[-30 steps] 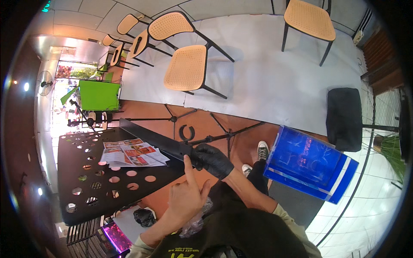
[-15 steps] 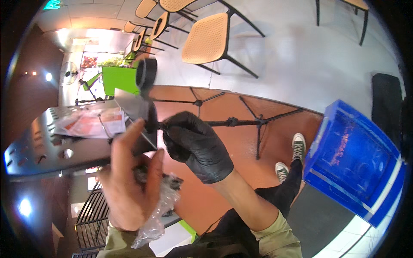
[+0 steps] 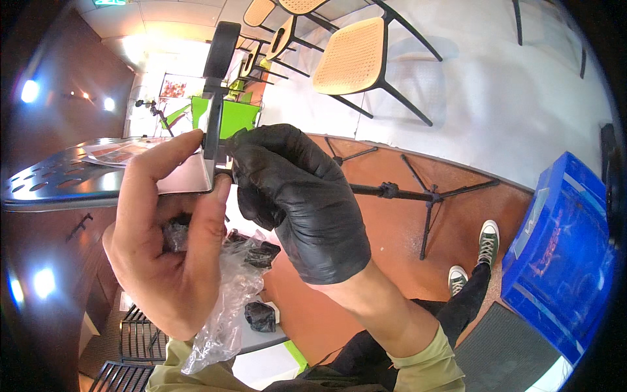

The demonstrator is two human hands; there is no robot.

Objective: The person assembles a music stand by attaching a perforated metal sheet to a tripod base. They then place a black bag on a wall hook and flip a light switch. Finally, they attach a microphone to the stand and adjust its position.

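My bare left hand (image 3: 173, 261) grips a black bracket (image 3: 214, 127) between thumb and forefinger. The bracket has an upright arm with a rounded black head (image 3: 222, 51) at its top and a pale flat plate (image 3: 187, 178) at its lower side. A crumpled clear plastic bag (image 3: 228, 294) hangs from the same palm, with a dark piece (image 3: 261, 253) beside it. In a black glove, my right hand (image 3: 304, 209) is closed at the bracket's right side, fingers curled and pinched; the small part between them is mostly hidden.
A perforated dark panel (image 3: 39, 173) carrying printed sheets (image 3: 114, 153) is at the left. Black tripod legs (image 3: 428, 196) spread over the brown floor. To the right lies a blue crate (image 3: 558, 261). Chairs (image 3: 353, 55) stand beyond. A small dark bundle (image 3: 260, 317) rests on a table below.
The bracket has risen in view and now stands more upright, its rounded head higher. My left fingers have shifted to its plate. My right hand stays closed at its side. The view has swung left.
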